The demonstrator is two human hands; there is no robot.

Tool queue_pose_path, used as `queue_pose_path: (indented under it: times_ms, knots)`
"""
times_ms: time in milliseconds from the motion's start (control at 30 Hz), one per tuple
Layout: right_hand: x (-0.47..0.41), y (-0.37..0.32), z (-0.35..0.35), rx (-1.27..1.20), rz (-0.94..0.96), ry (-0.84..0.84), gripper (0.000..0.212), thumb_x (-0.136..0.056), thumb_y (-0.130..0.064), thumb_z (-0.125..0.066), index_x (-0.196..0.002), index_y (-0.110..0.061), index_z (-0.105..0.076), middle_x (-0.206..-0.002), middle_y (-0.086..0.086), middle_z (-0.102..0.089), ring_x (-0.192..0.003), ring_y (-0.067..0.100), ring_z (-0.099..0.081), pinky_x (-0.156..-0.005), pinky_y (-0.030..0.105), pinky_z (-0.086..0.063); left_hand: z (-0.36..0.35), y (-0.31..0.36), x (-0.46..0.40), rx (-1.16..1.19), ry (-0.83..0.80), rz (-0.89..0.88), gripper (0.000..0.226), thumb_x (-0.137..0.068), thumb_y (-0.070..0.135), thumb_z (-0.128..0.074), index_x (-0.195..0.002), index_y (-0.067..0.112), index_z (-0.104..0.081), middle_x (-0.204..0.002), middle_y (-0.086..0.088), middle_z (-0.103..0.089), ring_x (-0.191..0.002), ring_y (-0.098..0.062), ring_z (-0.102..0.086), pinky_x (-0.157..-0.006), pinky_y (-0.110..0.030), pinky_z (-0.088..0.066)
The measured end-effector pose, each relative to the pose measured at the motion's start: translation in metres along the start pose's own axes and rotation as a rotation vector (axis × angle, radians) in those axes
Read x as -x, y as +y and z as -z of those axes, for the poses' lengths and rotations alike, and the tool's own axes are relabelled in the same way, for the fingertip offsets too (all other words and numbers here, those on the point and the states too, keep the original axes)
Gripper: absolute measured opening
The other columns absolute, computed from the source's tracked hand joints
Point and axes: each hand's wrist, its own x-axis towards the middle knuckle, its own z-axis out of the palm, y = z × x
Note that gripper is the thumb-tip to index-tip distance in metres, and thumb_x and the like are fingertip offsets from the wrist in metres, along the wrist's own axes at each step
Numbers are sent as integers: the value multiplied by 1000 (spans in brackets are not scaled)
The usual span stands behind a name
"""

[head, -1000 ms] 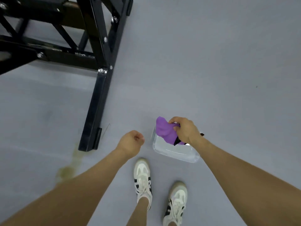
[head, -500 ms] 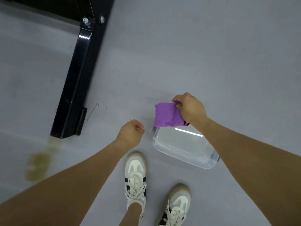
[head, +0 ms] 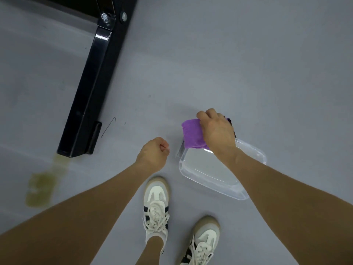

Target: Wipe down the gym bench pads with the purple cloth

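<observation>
Cloth, purple and bunched into a wad, hangs from the right hand, whose fingers are clamped over its top; its long axis runs roughly from the knuckles down toward the near edge of the wad, and the free end droops just over the far rim of a clear plastic tub. Nearest of all, two white shoes with dark stripes stand on the grey floor, below and between the two forearms. The tub sits on the floor under the right wrist, its long side running away to the right, and its near corner lies close to the nearer shoe. The left hand is curled into a loose fist holding nothing, just left of the cloth and apart from it. Left of that fist a yellowish stain marks the floor. Beyond the stain and farther left, a black metal frame leg rests on the floor and slants up and away to bolts at its top. Right of the leg and beyond the right hand the floor lies open. A dark object peeks out behind the right hand; what it is cannot be told.
</observation>
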Motion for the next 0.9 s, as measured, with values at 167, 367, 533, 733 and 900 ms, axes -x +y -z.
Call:
queue_pose_path:
  times_ms: [167, 367, 533, 733, 900]
  knots:
    - [16, 4, -13, 42, 112, -236, 47, -98, -40, -37, -142, -24, -34, -147, 7, -31, -141, 26, -20, -115, 47, -11, -3, -7, 2, 8, -13, 0, 18, -93, 17, -50, -108, 12, -60, -97, -1, -59, -88, -17, -54, -76, -22, -40]
    - [6, -2, 0, 98, 57, -393, 51, -98, -43, -34, -146, -34, -18, -154, 0, -15, -144, 22, -6, -117, 49, -5, 15, -9, 11, -30, -22, -23, 21, -93, 16, -51, -112, 10, -58, -108, -7, -62, -103, -24, -57, -84, -25, -43]
    - [19, -13, 40, 119, -50, -401, 56, -98, -41, -36, -148, -35, -11, -157, -2, -7, -144, 25, -6, -116, 50, -7, 44, -2, 35, -21, -11, -37, 23, -94, 17, -51, -115, 11, -56, -115, -7, -58, -105, -23, -56, -88, -29, -45]
    - [39, -53, 123, 119, -66, -375, 55, -97, -32, -40, -147, -31, -17, -153, 4, -20, -139, 27, -22, -115, 44, -17, 96, 18, 90, 2, 40, -107, 26, -94, 20, -50, -118, 12, -54, -120, -7, -54, -104, -23, -56, -82, -27, -44]
    - [67, -126, 203, 116, 9, -300, 55, -96, -25, -42, -147, -24, -21, -145, 10, -29, -131, 28, -32, -106, 36, -30, 160, 14, 170, -93, 139, -139, 30, -94, 23, -50, -123, 13, -50, -126, -8, -47, -103, -26, -56, -86, -33, -47]
